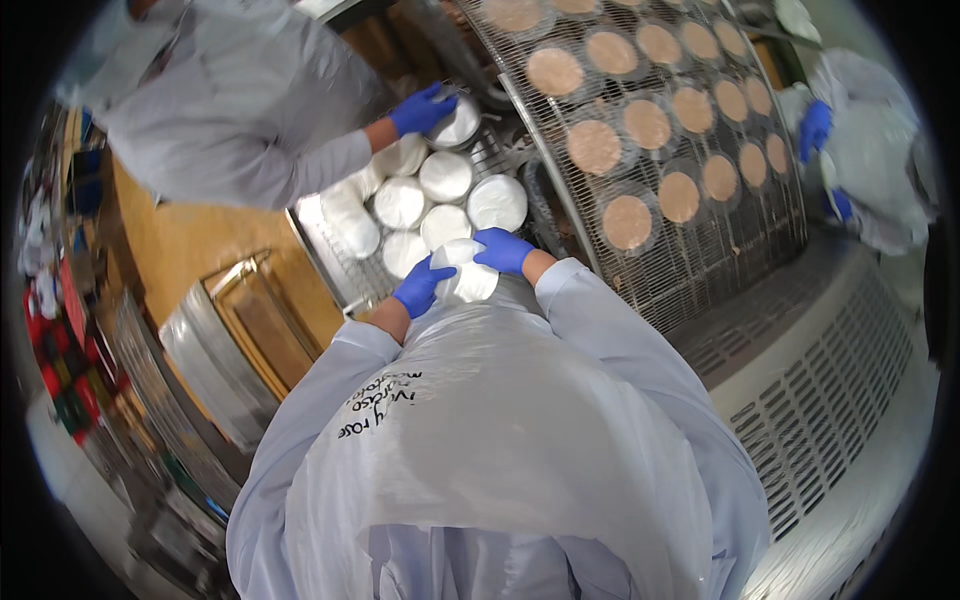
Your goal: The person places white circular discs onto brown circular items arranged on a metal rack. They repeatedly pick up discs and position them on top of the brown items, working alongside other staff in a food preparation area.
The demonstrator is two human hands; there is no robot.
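Close in front of my apron, my blue-gloved left hand [418, 287] and blue-gloved right hand [505, 252] are closed on opposite edges of a white round disc [466, 272]. Its face is smooth and partly shiny; I cannot tell its material or whether it is one piece or several layers. Just beyond my hands, several similar white round stacks [445, 176] crowd together on a metal wire rack [350, 285]. A co-worker's blue-gloved hand [422, 110] rests on a stack at the rack's far end.
On the right slopes a wire-mesh conveyor [670, 285] carrying rows of pinkish-tan round patties [628, 222] on pale discs. A slotted metal guard [820, 400] runs along its near side. Another person [870, 150] stands beyond it. Metal trays [215, 365] lean at the left.
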